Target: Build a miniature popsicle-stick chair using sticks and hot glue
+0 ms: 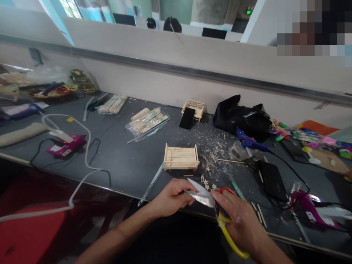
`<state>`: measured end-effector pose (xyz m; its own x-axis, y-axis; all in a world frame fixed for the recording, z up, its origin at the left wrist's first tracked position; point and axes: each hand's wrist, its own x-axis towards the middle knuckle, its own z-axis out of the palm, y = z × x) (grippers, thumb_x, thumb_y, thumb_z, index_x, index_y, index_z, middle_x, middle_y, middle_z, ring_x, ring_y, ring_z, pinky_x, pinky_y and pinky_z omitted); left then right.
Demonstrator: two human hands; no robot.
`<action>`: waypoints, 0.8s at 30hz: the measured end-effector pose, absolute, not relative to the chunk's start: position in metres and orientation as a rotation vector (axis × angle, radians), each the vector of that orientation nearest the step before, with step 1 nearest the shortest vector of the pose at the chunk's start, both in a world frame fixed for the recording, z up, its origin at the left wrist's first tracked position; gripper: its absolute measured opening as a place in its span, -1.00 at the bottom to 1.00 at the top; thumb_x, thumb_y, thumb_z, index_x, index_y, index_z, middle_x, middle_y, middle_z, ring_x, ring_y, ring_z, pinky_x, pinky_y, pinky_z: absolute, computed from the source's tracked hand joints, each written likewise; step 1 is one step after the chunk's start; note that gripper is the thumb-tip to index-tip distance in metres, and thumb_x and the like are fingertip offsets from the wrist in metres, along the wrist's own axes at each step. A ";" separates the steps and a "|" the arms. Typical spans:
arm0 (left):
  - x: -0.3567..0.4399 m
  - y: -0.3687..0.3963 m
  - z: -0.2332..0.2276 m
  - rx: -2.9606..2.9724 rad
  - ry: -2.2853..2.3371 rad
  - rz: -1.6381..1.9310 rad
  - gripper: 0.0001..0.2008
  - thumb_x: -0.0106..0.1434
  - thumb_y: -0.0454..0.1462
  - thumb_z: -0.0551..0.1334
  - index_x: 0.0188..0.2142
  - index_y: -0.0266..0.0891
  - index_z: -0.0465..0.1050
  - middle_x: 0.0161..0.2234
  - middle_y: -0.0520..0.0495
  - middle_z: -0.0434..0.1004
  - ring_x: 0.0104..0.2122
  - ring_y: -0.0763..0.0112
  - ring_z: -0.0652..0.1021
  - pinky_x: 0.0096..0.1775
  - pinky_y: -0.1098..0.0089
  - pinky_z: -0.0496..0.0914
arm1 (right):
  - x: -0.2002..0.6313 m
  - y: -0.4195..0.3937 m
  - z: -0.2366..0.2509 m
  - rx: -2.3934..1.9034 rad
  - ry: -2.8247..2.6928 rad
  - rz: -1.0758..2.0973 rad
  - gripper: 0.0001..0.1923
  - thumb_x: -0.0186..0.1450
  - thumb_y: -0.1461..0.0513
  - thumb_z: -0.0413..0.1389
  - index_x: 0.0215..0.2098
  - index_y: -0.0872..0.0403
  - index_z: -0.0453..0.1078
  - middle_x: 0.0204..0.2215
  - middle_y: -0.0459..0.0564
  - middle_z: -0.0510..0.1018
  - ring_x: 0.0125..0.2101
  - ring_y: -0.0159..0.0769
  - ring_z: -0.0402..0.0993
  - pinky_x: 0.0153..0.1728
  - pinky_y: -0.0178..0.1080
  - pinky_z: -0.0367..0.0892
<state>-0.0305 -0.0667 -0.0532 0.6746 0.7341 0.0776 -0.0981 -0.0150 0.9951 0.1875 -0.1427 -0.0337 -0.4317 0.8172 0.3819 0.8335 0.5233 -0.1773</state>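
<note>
Grey workbench [123, 161], right hand [242, 220] grip closed on scissors [211, 205], left hand [172, 198] pinching blades

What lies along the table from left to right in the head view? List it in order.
Magenta glue gun → packets of sticks → wooden stick crate → black phone → black bag → blue glue gun → colourful bits.

Open tabletop [129, 161] lies left of the small stick-built crate [180, 157], reachable between the chopstick packets [147, 123] and the white cable [82, 161]. Rightward passage is blocked by the glue gun [249, 141], black bag [240, 117], phone [272, 179] and cords.
</note>
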 end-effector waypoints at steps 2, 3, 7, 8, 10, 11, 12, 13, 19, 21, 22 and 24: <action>-0.031 -0.067 -0.054 1.499 0.546 0.738 -0.70 0.28 -0.17 0.19 -0.51 -0.31 0.40 -0.61 0.07 0.30 -0.63 0.60 0.30 -0.58 0.57 0.17 | 0.189 -0.144 -0.037 -1.328 -2.354 -0.084 -0.45 -0.02 0.43 -0.04 -0.07 0.10 0.42 -0.45 -0.01 0.61 -0.54 -0.29 0.52 -0.54 -0.34 0.44; -0.031 -0.067 -0.054 1.520 0.539 0.739 -0.65 0.30 -0.14 0.18 -0.54 -0.31 0.38 -0.62 0.07 0.28 -0.63 0.60 0.29 -0.57 0.56 0.16 | 0.190 -0.144 -0.039 -1.319 -2.351 -0.088 -0.45 -0.03 0.44 -0.05 -0.08 0.10 0.43 -0.46 -0.02 0.61 -0.56 -0.29 0.52 -0.55 -0.34 0.44; -0.029 -0.067 -0.051 1.433 0.514 0.725 -0.60 0.32 -0.04 0.19 -0.48 -0.31 0.40 -0.61 0.09 0.29 -0.64 0.61 0.31 -0.57 0.56 0.19 | 0.191 -0.144 -0.048 -1.382 -2.213 0.046 -0.56 0.14 0.43 -0.05 -0.08 0.07 0.44 -0.43 -0.04 0.65 -0.47 -0.30 0.60 -0.46 -0.36 0.50; -0.028 -0.067 -0.050 1.382 0.520 0.746 -0.61 0.30 -0.02 0.21 -0.43 -0.32 0.43 -0.59 0.08 0.33 -0.64 0.60 0.34 -0.56 0.55 0.23 | 0.191 -0.144 -0.049 -1.406 -2.150 0.075 -0.61 0.19 0.40 -0.03 -0.07 0.06 0.44 -0.40 -0.03 0.66 -0.44 -0.31 0.62 -0.42 -0.36 0.51; -0.026 -0.066 -0.049 1.297 0.547 0.812 -0.62 0.25 0.01 0.27 -0.36 -0.32 0.46 -0.54 0.04 0.42 -0.61 0.57 0.40 -0.52 0.52 0.30 | 0.190 -0.142 -0.051 -1.422 -2.027 0.072 -0.69 0.26 0.34 0.01 -0.07 0.06 0.45 -0.33 -0.01 0.68 -0.38 -0.30 0.64 -0.35 -0.36 0.53; -0.025 -0.065 -0.048 1.273 0.563 0.848 -0.62 0.23 0.01 0.30 -0.35 -0.32 0.46 -0.52 0.03 0.45 -0.60 0.56 0.43 -0.50 0.51 0.33 | 0.189 -0.141 -0.052 -1.414 -1.987 0.054 -0.71 0.28 0.32 0.02 -0.07 0.06 0.46 -0.32 0.00 0.68 -0.37 -0.29 0.65 -0.34 -0.36 0.53; -0.024 -0.065 -0.048 1.259 0.575 0.879 -0.61 0.21 0.01 0.31 -0.36 -0.32 0.47 -0.51 0.01 0.47 -0.60 0.55 0.45 -0.48 0.50 0.36 | 0.188 -0.140 -0.051 -1.407 -1.968 0.050 -0.72 0.28 0.31 0.03 -0.08 0.07 0.46 -0.31 0.00 0.68 -0.38 -0.29 0.65 -0.34 -0.36 0.53; -0.022 -0.064 -0.048 1.254 0.582 0.903 -0.61 0.20 0.01 0.32 -0.37 -0.32 0.47 -0.50 0.00 0.49 -0.59 0.54 0.47 -0.47 0.49 0.38 | 0.186 -0.140 -0.051 -1.404 -1.966 0.063 -0.72 0.28 0.31 0.03 -0.09 0.06 0.46 -0.33 0.00 0.68 -0.40 -0.30 0.64 -0.36 -0.36 0.53; -0.016 -0.063 -0.047 1.285 0.584 0.991 -0.61 0.17 0.04 0.35 -0.37 -0.29 0.54 -0.48 -0.03 0.55 -0.58 0.50 0.51 -0.46 0.47 0.45 | 0.178 -0.137 -0.045 -1.418 -2.075 0.046 -0.62 0.21 0.35 0.00 -0.05 0.05 0.45 -0.39 0.00 0.63 -0.41 -0.25 0.60 -0.42 -0.28 0.52; -0.016 -0.064 -0.048 1.302 0.602 1.013 -0.62 0.17 0.02 0.35 -0.38 -0.28 0.54 -0.49 -0.02 0.56 -0.58 0.49 0.52 -0.46 0.48 0.45 | 0.179 -0.137 -0.046 -1.415 -2.112 0.000 -0.58 0.18 0.36 0.00 -0.02 0.05 0.44 -0.35 0.02 0.63 -0.38 -0.24 0.61 -0.39 -0.27 0.53; -0.016 -0.064 -0.049 1.311 0.616 1.023 -0.63 0.17 0.01 0.35 -0.39 -0.28 0.53 -0.50 -0.02 0.56 -0.58 0.48 0.52 -0.47 0.47 0.46 | 0.181 -0.136 -0.047 -1.409 -2.130 -0.020 -0.57 0.17 0.37 0.00 -0.01 0.06 0.44 -0.35 0.03 0.63 -0.38 -0.24 0.60 -0.39 -0.27 0.53; -0.016 -0.065 -0.050 1.331 0.649 1.041 -0.66 0.17 -0.01 0.36 -0.39 -0.28 0.53 -0.52 -0.01 0.55 -0.58 0.46 0.53 -0.46 0.46 0.47 | 0.183 -0.136 -0.048 -1.403 -2.154 -0.068 -0.56 0.16 0.38 0.00 -0.01 0.07 0.43 -0.36 0.03 0.62 -0.39 -0.24 0.59 -0.41 -0.28 0.52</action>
<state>-0.0164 -0.0646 -0.0499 0.4318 0.8849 0.1745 -0.2324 -0.0778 0.9695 0.1826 -0.1360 -0.0480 -0.2939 0.8273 0.4787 0.8559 0.4507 -0.2534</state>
